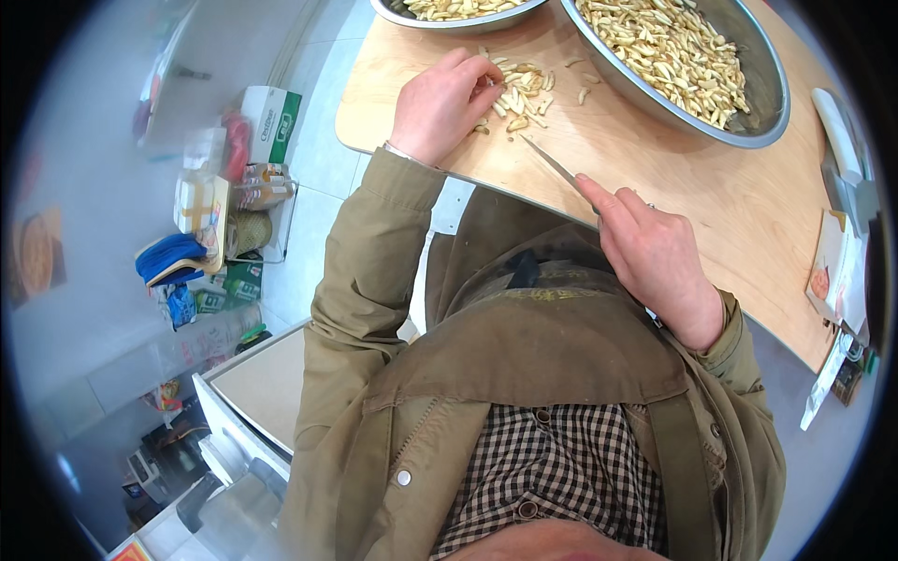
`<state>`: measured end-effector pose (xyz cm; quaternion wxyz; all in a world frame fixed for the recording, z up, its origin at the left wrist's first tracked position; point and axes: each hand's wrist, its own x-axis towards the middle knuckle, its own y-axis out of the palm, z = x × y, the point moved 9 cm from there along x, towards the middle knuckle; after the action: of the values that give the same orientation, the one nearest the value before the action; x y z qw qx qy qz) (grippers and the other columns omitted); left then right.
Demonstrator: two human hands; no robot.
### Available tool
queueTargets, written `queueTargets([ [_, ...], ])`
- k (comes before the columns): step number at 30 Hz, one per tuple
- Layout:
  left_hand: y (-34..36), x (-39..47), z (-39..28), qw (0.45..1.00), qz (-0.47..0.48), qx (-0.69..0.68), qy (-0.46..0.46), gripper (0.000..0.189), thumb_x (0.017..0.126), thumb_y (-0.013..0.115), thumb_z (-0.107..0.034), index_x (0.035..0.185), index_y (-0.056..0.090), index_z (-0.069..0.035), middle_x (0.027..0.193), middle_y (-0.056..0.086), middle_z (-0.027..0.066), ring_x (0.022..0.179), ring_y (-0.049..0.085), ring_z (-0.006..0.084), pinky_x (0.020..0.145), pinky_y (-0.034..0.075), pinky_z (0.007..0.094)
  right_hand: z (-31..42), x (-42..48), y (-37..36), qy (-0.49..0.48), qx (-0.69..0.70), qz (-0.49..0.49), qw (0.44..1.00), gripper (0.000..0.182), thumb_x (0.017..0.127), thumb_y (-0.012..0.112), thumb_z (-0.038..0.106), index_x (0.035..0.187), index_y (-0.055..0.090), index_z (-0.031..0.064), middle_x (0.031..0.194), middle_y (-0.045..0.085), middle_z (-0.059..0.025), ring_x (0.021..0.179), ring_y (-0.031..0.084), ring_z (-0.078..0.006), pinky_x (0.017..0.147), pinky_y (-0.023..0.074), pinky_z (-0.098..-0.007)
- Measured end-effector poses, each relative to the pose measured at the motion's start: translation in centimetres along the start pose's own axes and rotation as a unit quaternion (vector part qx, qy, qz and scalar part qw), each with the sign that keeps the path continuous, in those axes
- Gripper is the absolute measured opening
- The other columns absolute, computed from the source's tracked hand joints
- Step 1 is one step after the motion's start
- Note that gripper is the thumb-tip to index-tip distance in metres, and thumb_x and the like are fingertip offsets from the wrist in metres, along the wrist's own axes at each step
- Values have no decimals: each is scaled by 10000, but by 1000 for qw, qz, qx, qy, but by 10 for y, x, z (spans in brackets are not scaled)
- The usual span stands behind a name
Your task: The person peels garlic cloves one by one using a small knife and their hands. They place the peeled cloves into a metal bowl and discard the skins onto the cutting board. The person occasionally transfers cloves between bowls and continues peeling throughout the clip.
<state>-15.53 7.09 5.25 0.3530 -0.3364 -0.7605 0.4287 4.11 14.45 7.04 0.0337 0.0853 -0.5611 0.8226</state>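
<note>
A loose pile of pale yellow pieces that look like garlic cloves (523,91) lies on the wooden tabletop (736,203). At the pile's left edge is my left hand (449,102), its thumb and forefinger brought close together. Whether a clove is between those fingertips is too small to tell. My right hand (652,252) grips a small knife (554,161), forefinger stretched along the blade's back. The blade points up and left toward the pile, its tip just short of the nearest cloves. The knife's handle is mostly hidden in my palm.
Beyond the pile, a large steel basin (768,119) of cloves stands right and a second steel bowl (456,26) left. Boxes (831,259) line the table's right edge. Leftward, a wire rack (286,224) holds jars; a white carton (270,123) stands nearby.
</note>
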Motion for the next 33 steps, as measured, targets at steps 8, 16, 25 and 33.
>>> queueTargets([
  [8, 4, 7, 0, 999, 21, 43, -10, 148, 851, 694, -238, 909, 685, -101, 806, 577, 31, 701, 627, 172, 633, 498, 316, 0, 0, 1, 2, 1, -2, 1000, 484, 796, 616, 43, 1274, 550, 75, 794, 553, -65, 620, 620, -215, 523, 502, -341],
  [16, -7, -4, 15, 997, -25, -39, -68, 134, 843, 676, -203, 893, 662, -79, 853, 657, 72, 763, 646, 263, 671, 512, 357, 3, -1, -4, -3, -1, -5, 1000, 484, 797, 615, 42, 1275, 547, 74, 800, 555, -65, 623, 620, -214, 519, 500, -340],
  [25, -24, -78, 0, 979, -94, -116, -140, 98, 834, 697, -47, 912, 648, -15, 805, 671, 68, 684, 639, 130, 639, 519, 258, 12, 8, 1, -19, 4, -6, 1000, 475, 801, 596, 34, 1272, 548, 66, 796, 560, -65, 607, 614, -217, 511, 492, -340],
  [33, -14, -88, -17, 980, -170, -63, -81, 160, 765, 718, -23, 787, 562, -52, 729, 583, 62, 621, 593, 194, 563, 477, 315, 23, 21, 12, -28, 12, 0, 1000, 488, 785, 588, 41, 1271, 548, 43, 802, 579, -82, 587, 630, -236, 508, 496, -347],
])
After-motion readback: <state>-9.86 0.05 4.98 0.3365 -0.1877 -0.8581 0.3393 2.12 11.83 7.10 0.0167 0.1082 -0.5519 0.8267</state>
